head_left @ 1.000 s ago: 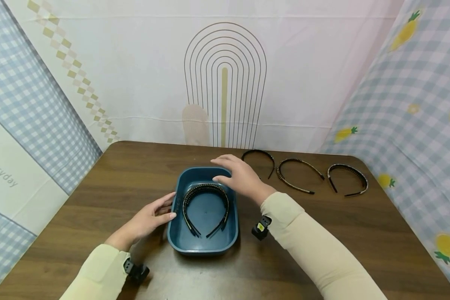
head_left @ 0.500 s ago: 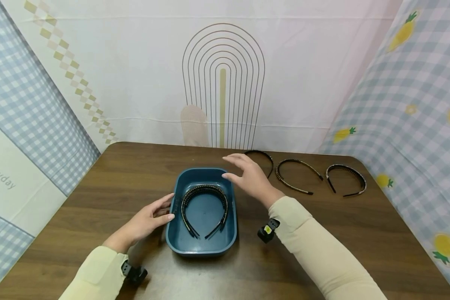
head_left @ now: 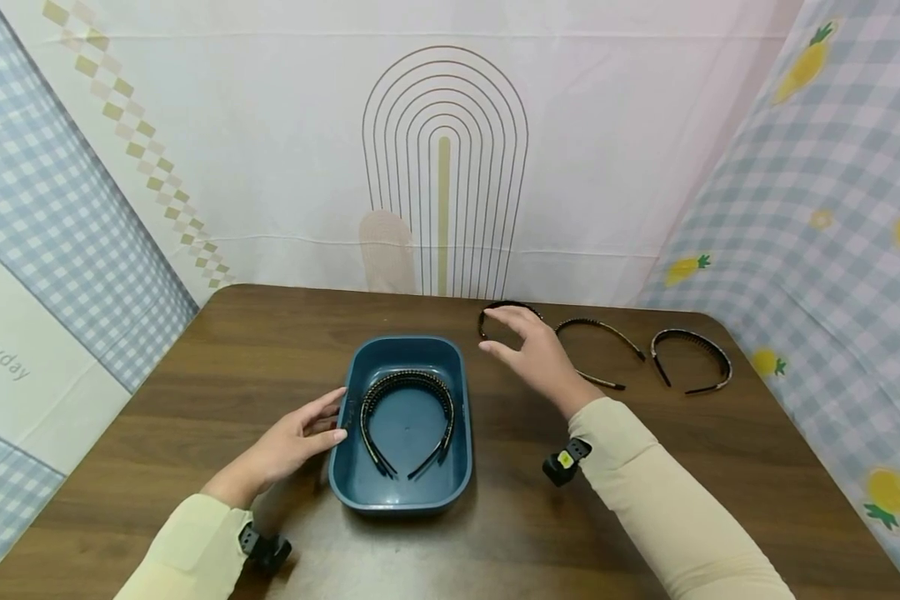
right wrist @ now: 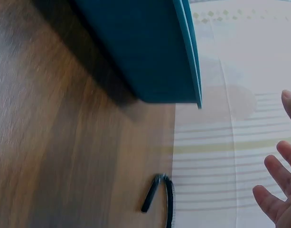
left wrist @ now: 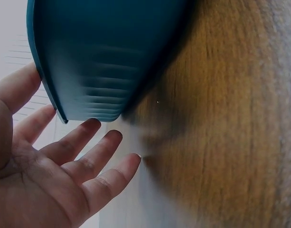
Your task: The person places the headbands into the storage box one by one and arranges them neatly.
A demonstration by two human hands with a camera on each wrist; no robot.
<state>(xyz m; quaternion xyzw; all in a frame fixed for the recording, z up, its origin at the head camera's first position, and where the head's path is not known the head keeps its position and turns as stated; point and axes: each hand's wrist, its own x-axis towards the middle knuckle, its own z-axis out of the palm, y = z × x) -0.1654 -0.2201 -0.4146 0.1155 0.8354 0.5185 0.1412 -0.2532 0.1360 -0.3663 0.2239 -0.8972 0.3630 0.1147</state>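
Observation:
A blue plastic basin (head_left: 408,504) stands on the table with black-and-gold headbands (head_left: 408,377) lying together inside; how many cannot be told. My left hand (head_left: 285,446) touches the basin's left rim with fingers spread, and the left wrist view shows its fingertips (left wrist: 91,124) along the wall. My right hand (head_left: 536,354) is in the air right of the basin, fingers apart and holding nothing. It is over a black headband (head_left: 482,327), partly hidden behind it. In the right wrist view that black headband (right wrist: 170,199) shows below the basin.
To the right lie a gold-and-black headband (head_left: 607,327), partly covered by my hand, and a patterned headband (head_left: 720,354). A white printed cloth (head_left: 285,167) hangs along the table's back edge, with a checked cloth (head_left: 787,333) at the right.
My right hand has moved right, from above the basin's far right corner to the black headband. My left hand has stayed at the basin's rim.

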